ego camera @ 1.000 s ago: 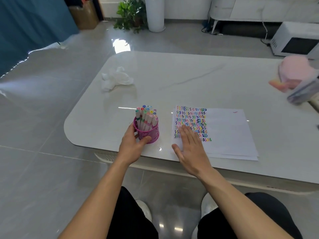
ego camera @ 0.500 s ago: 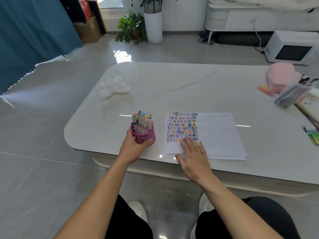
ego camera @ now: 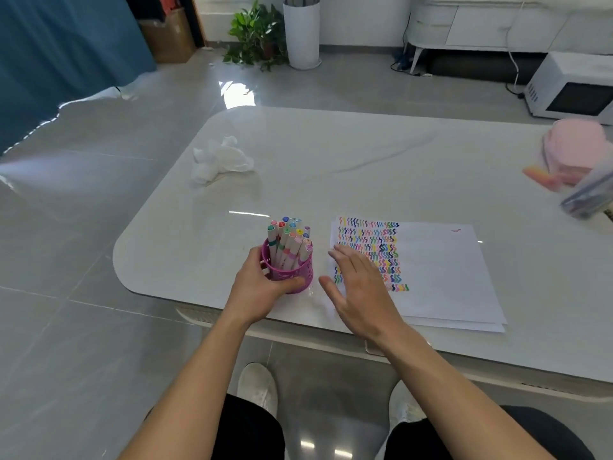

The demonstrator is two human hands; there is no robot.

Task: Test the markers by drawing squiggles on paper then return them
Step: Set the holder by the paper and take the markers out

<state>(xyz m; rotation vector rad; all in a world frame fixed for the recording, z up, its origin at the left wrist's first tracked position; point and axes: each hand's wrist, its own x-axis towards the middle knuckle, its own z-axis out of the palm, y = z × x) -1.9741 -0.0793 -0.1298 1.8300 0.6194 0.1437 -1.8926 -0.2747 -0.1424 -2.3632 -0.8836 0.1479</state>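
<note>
A pink mesh cup (ego camera: pixel 292 272) full of several capped markers (ego camera: pixel 290 239) stands near the front edge of the white table (ego camera: pixel 331 161). My left hand (ego camera: pixel 257 287) wraps around the cup's near side. To the right lies a stack of white paper (ego camera: pixel 441 270) with rows of coloured squiggles (ego camera: pixel 374 240) on its left part. My right hand (ego camera: pixel 361 290) is flat, fingers apart, over the paper's lower left corner and holds nothing.
A crumpled white tissue (ego camera: pixel 219 159) lies at the back left of the table. At the far right sit a pink pouch (ego camera: pixel 577 147) and a clear packet (ego camera: pixel 588 190). On the floor beyond are a potted plant (ego camera: pixel 255 34) and a white microwave (ego camera: pixel 572 89).
My right hand has shifted a little up and left over the squiggles. My left hand has closed further around the cup. The camera view has tilted and drawn nearer.
</note>
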